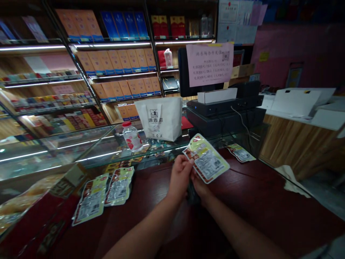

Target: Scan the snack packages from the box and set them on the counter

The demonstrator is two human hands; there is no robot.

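Left hand (180,176) had its fingers pinched on the left edge of the packet (208,160) above the counter (159,201), printed face upward, apparently for reading; right hand (201,189) sat below, finger opening and hold indiscernible.

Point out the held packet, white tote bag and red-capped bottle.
Held packet (207,159): head view, its printed face.
White tote bag (161,120): head view, its front panel.
Red-capped bottle (132,138): head view, its body.

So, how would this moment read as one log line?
left hand: holding printed food pouch | right hand: at its near edge | dark-red tabletop: more pouches
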